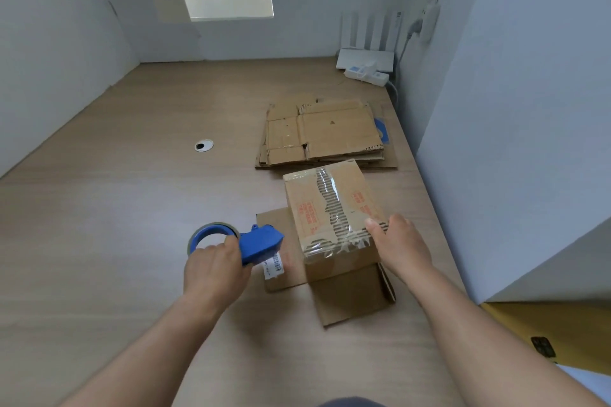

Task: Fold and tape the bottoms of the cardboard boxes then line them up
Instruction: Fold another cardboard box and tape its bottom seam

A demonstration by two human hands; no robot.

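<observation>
Hands 1st: L hand [215, 266] grips blue tape dispenser [261, 243]; R hand [401, 243] lies flat on box [330, 208] near-right corner, thumb on top. I see desk [132, 208], stack of flat cartons [324, 135] back R, taped box bottom-up just in front.

Surface: wood-grain table [132, 208], cable grommet [204, 145] centre-left.
Near right: taped box [330, 205], flaps splayed.
Far right: flattened cardboard stack [324, 135]; power strip [365, 73].

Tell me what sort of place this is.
Likely an office desk used for packing: light wood-grain desktop with a round cable grommet, white router with upright antennas in the corner, stack of flattened brown cardboard boxes.
</observation>
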